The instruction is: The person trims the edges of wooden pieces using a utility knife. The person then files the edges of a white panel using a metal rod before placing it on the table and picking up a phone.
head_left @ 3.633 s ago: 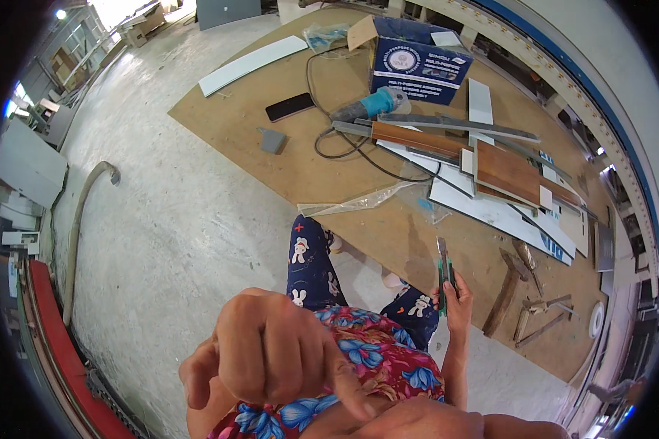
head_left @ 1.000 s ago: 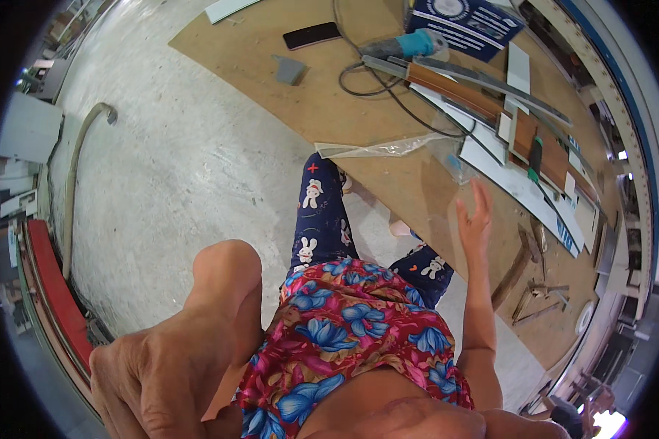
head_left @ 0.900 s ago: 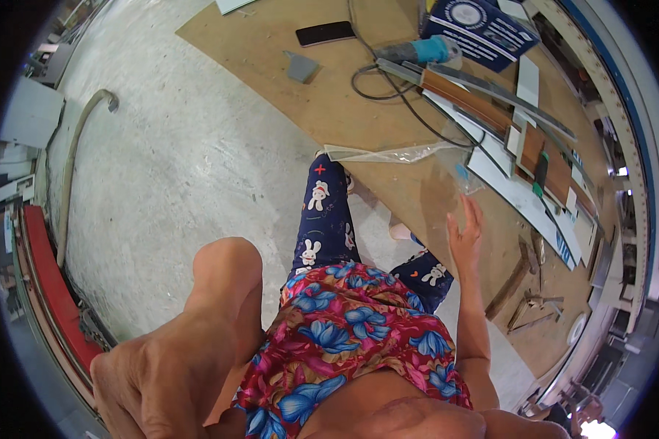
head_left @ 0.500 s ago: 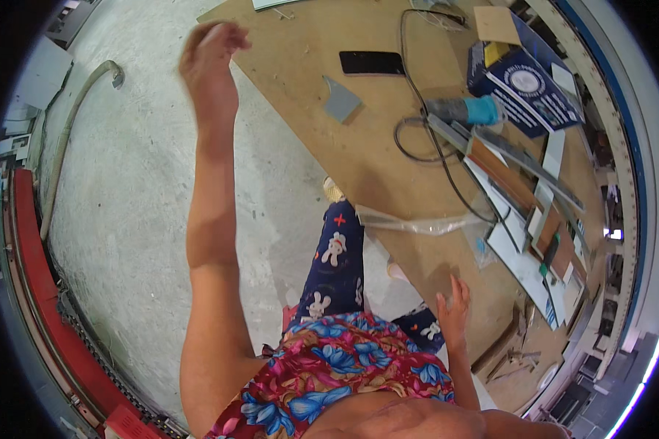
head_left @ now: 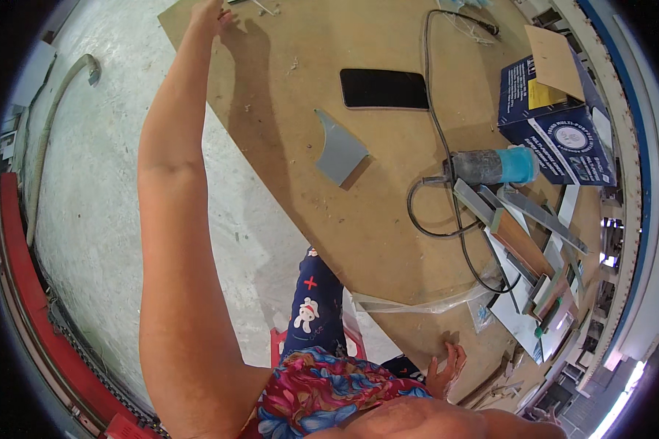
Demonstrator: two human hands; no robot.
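My left hand (head_left: 214, 16) at 11 o'clock by pale strip (head_left: 241, 1), cropped; can't tell grip. Right hand (head_left: 444, 372) at 5, fingers apart. Between them, clockwise: grey piece (head_left: 342, 154) 12, phone (head_left: 384, 89) 1, power tool (head_left: 490, 167) 2, strip pile (head_left: 523, 245) 3.

Left arm (head_left: 176, 219) stretched forward, left hand (head_left: 212, 14) partly out of view; right hand (head_left: 441, 377) low, fingers (head_left: 460, 354) apart.

The phone (head_left: 384, 89) looks smooth and glossy, the tabletop (head_left: 377, 234) matt wood-like board, the box (head_left: 556, 151) cardboard, the trousers (head_left: 324, 322) cloth.
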